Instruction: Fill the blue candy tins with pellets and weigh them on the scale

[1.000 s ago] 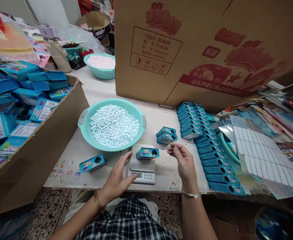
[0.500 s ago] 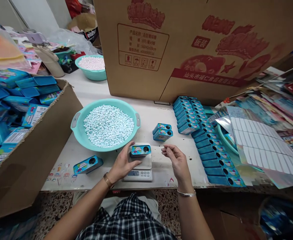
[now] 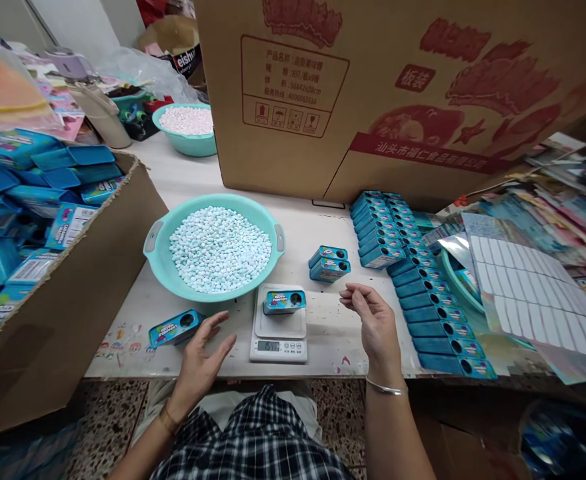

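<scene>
A blue candy tin (image 3: pixel 277 303) with a round dark hole in its top stands on the white digital scale (image 3: pixel 279 351), whose display is lit. My left hand (image 3: pixel 200 363) is open, thumb and fingers apart, beside another blue tin (image 3: pixel 170 329) on the table; whether it touches that tin I cannot tell. To the right of the scale, my right hand (image 3: pixel 377 327) hovers with thumb and fingertips pinched; anything between them is too small to make out. The turquoise basin (image 3: pixel 155 267) behind the scale holds many pale blue candies (image 3: pixel 220 250). Two upright tins (image 3: pixel 329 269) stand behind the right hand.
Rows of blue tins (image 3: pixel 435 303) line the right side. A cardboard box (image 3: pixel 117 247) full of tins stands at left. The large carton (image 3: pixel 293 160) blocks the back. A second basin (image 3: pixel 190 145) holds pale pink candies. Sticker sheets (image 3: pixel 523 280) lie at far right.
My left hand has let go of the tin on the scale and moved left, opening beside the other tin. The right hand, still pinched, has shifted slightly right.
</scene>
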{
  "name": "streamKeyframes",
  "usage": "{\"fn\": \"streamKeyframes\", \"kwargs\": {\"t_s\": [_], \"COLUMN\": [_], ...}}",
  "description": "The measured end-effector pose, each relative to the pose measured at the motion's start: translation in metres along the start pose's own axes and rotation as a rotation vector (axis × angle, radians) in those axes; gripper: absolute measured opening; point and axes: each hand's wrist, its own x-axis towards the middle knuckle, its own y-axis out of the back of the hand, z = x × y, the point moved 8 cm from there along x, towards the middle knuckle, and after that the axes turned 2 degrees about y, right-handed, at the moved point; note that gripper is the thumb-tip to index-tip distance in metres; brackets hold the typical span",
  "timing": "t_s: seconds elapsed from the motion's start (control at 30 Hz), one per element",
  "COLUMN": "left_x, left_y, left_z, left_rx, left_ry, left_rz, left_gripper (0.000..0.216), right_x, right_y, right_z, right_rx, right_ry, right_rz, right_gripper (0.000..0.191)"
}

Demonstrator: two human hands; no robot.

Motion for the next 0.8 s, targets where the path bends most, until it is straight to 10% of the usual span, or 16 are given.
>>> {"fn": "streamKeyframes", "kwargs": {"t_s": [0.27, 0.5, 0.67, 0.8], "left_x": [-0.024, -0.053, -0.018, -0.011], "left_y": [0.010, 0.094, 0.107, 0.099], "left_z": [0.016, 0.058, 0.020, -0.004], "left_rx": [0.055, 0.444, 0.629, 0.541], "left_ry": [-0.099, -0.347, -0.194, -0.135], "left_rz": [0.088, 0.680, 0.428, 0.248], "left_gripper": [0.035, 0.081, 0.075, 0.048], "right_x": [-0.001, -0.014, -0.028, -0.017], "right_y": [-0.010, -0.078, -0.137, -0.115], "right_z": [-0.010, -0.039, -0.040, -0.031], "right_rx": [-0.046, -0.496, -0.864, -0.958], "right_ry": [0.029, 0.310, 0.527, 0.503], "right_rz": [-0.025, -0.343, -0.623, -0.596], "right_gripper": [0.028, 0.065, 0.056, 0.034]}}
